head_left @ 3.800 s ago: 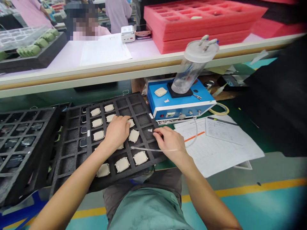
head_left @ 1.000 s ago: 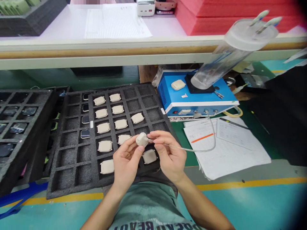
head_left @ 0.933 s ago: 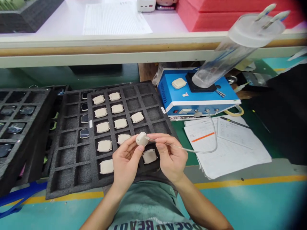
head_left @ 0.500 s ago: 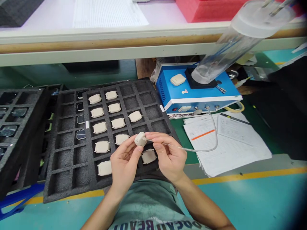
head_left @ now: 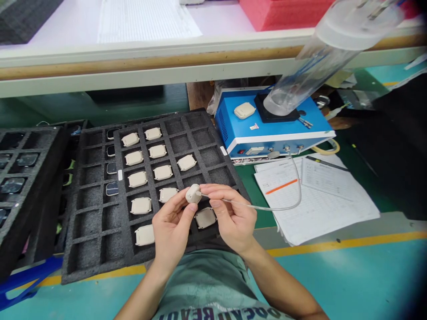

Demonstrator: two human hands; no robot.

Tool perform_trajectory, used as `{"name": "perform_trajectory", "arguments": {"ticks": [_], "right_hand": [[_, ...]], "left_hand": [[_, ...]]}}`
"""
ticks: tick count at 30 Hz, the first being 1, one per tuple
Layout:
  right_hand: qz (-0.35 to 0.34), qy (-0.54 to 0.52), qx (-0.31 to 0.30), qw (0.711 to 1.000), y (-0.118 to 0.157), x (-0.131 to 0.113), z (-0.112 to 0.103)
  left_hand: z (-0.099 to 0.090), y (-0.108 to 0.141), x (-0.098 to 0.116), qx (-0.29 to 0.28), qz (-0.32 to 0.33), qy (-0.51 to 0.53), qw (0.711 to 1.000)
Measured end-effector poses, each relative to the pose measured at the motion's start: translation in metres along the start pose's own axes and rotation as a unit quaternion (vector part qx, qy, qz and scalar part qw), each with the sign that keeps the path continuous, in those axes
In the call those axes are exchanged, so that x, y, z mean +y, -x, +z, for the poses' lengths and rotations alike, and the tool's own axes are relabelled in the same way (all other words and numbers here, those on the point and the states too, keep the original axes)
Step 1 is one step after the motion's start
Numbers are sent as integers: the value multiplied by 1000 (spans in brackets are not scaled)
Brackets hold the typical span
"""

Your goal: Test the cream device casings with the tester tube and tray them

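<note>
Between the thumb and fingers of my left hand point(head_left: 173, 222) is a cream watch case point(head_left: 193, 194), tilted so that its side edge shows. My right hand point(head_left: 235, 218) pinches a thin clear tube point(head_left: 267, 208), whose tip meets the side of the case. From there the tube curves up to the front of a blue machine point(head_left: 267, 133). Under my hands lies a black foam tray point(head_left: 182, 144) with several more cream watch cases point(head_left: 140, 205) in its compartments. The exact contact at the tube's tip is too small to make out.
A clear cylinder point(head_left: 307, 75) stands on the blue machine beside another cream case point(head_left: 244, 110). Papers point(head_left: 320, 204) with an orange stick point(head_left: 281, 186) lie at the right. More foam trays point(head_left: 33, 191) with dark watch faces are at the left. A shelf edge point(head_left: 150, 66) crosses above.
The view has shifted slightly. Both hands keep the same hold, with the tube's tip still at the side of the watch case.
</note>
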State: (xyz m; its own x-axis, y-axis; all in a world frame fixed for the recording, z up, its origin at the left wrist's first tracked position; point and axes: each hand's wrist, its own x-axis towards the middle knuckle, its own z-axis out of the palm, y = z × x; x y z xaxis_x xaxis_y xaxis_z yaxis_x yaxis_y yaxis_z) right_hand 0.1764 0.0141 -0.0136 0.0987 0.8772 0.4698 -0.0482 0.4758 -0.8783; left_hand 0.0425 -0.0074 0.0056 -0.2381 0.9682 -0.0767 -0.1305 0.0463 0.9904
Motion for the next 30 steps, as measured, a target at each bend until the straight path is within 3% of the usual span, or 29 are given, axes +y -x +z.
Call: {"name": "perform_trajectory", "arguments": {"ticks": [21, 30], "right_hand": [[11, -35, 2, 999, -11, 1, 3], [2, -32, 8, 999, -12, 2, 6]], "left_hand": [[-2, -9, -3, 47, 1, -56, 997], [-4, -9, -2, 35, -8, -70, 997]]}}
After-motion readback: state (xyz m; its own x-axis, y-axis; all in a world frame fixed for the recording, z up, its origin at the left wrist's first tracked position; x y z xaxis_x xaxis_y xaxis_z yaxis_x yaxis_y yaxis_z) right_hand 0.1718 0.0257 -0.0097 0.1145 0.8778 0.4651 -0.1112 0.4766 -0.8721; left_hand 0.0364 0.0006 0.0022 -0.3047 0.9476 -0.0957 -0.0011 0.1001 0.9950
